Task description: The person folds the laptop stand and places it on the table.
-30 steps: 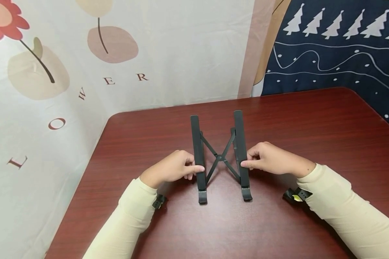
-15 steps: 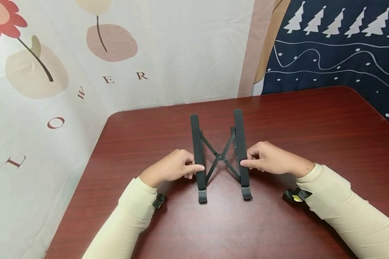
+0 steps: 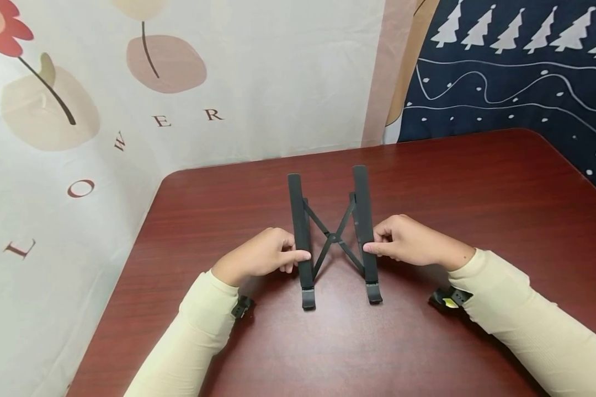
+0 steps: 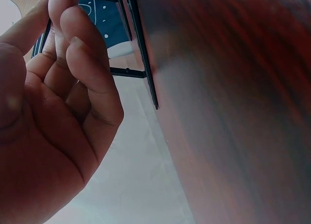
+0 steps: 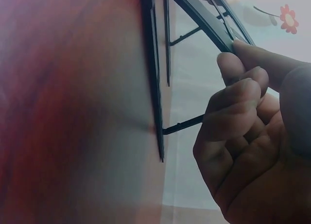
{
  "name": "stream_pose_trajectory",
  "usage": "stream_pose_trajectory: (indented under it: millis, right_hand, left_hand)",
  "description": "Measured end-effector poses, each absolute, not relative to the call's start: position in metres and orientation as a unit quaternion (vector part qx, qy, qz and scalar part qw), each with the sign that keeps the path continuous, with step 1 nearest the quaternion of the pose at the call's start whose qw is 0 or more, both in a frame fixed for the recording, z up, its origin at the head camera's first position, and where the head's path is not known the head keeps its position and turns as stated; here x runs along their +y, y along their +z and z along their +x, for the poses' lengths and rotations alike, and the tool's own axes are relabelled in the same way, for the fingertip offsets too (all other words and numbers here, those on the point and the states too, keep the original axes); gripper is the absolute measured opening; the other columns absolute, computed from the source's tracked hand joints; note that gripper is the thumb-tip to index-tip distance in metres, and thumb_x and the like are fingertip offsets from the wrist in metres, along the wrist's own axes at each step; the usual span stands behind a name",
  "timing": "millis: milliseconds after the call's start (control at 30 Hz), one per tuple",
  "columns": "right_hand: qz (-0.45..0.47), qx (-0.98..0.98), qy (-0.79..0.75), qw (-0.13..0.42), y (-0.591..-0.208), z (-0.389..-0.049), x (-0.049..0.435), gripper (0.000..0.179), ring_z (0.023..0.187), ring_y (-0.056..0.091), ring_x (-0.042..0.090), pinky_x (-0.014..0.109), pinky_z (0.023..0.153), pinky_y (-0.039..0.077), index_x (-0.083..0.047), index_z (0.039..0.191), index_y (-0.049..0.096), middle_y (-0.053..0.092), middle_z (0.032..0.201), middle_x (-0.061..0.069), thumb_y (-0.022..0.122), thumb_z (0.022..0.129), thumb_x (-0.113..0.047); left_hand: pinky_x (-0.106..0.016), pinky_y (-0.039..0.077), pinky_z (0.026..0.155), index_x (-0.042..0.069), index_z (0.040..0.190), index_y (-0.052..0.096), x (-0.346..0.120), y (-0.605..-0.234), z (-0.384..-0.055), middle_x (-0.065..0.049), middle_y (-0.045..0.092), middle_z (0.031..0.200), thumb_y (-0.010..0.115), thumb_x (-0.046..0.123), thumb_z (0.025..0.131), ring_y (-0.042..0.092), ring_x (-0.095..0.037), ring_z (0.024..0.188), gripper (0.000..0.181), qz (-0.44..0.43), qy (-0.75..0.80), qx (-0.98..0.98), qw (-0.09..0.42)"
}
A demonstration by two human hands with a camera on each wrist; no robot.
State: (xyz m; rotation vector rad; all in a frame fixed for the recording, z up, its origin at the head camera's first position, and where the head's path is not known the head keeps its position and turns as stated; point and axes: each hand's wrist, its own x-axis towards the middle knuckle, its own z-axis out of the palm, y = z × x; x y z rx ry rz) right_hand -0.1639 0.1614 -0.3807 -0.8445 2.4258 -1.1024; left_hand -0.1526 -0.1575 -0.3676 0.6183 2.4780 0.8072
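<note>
A black folding laptop stand (image 3: 360,212) stands unfolded in the middle of the table in the head view. Its two long side rails slope down toward the person and end in small hooked lips (image 3: 308,299). Crossed bars between the rails form an X (image 3: 334,238). My left hand (image 3: 258,255) pinches the left rail, thumb on top and fingers at its outer side. The right hand (image 3: 417,242) holds the right rail the same way. In the right wrist view, the thumb and index finger meet the upper rail (image 5: 201,20), while a lower bar (image 5: 154,78) lies along the table.
The stand rests on a dark red wood-grain table (image 3: 338,353) with rounded far corners. Behind it hangs a pale cloth (image 3: 278,71) with flowers and letters. A navy cloth (image 3: 506,94) with white trees hangs at the right. Black straps (image 3: 452,298) sit on the wrists.
The head view has shifted slightly, so everything appears a little farther left and up. Both hands keep their hold on the rails, and the stand keeps its shape.
</note>
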Motion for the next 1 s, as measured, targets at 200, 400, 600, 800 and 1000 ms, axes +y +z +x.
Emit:
stream_pose_trajectory:
  millis: [200, 400, 600, 800, 1000]
  right_hand:
    - [-0.304, 0.858, -0.384, 0.154, -0.3837, -0.1647, 0.1581, 0.042, 0.046, 0.04, 0.003, 0.021, 0.046, 0.033, -0.015, 0.057, 0.052, 0.043, 0.051, -0.01, 0.072, 0.094, -0.024]
    - [-0.295, 0.86, -0.385, 0.159, -0.3825, -0.1634, 0.1586, 0.042, 0.046, 0.04, 0.004, 0.021, 0.046, 0.033, -0.016, 0.058, 0.052, 0.043, 0.05, -0.01, 0.071, 0.094, -0.023]
    - [-0.294, 0.857, -0.39, 0.163, -0.3834, -0.1633, 0.1584, 0.042, 0.046, 0.041, 0.003, 0.021, 0.046, 0.034, -0.014, 0.059, 0.051, 0.043, 0.05, -0.01, 0.071, 0.094, -0.024]
    - [-0.292, 0.857, -0.391, 0.166, -0.3835, -0.163, 0.158, 0.04, 0.046, 0.043, 0.003, 0.021, 0.045, 0.034, -0.014, 0.059, 0.052, 0.045, 0.051, -0.009, 0.071, 0.094, -0.022]
    - [-0.29, 0.858, -0.389, 0.169, -0.3825, -0.1628, 0.158, 0.04, 0.047, 0.043, 0.004, 0.021, 0.046, 0.034, -0.015, 0.059, 0.052, 0.045, 0.051, -0.01, 0.07, 0.095, -0.019]
  left_hand:
    - [-0.025, 0.041, 0.053, 0.014, 0.07, 0.069, -0.1585, -0.3668, -0.1523, -0.001, 0.068, 0.063, 0.067, 0.041, 0.095, 0.057, -0.012, 0.056, 0.036, 0.221, 0.291, 0.902, 0.23]
    - [-0.025, 0.04, 0.053, 0.014, 0.07, 0.069, -0.1572, -0.3666, -0.1531, 0.0, 0.068, 0.062, 0.067, 0.04, 0.095, 0.055, -0.01, 0.056, 0.036, 0.222, 0.289, 0.902, 0.229]
    - [-0.025, 0.041, 0.054, 0.014, 0.07, 0.069, -0.1572, -0.3677, -0.1536, 0.001, 0.067, 0.062, 0.068, 0.039, 0.095, 0.057, -0.011, 0.057, 0.035, 0.224, 0.288, 0.903, 0.227]
    - [-0.025, 0.043, 0.054, 0.014, 0.069, 0.069, -0.1574, -0.3686, -0.1542, 0.001, 0.067, 0.062, 0.067, 0.04, 0.095, 0.061, -0.014, 0.058, 0.036, 0.225, 0.285, 0.905, 0.223]
    - [-0.025, 0.042, 0.054, 0.014, 0.069, 0.069, -0.1575, -0.369, -0.1547, 0.002, 0.067, 0.062, 0.067, 0.04, 0.095, 0.061, -0.014, 0.058, 0.036, 0.228, 0.286, 0.904, 0.223]
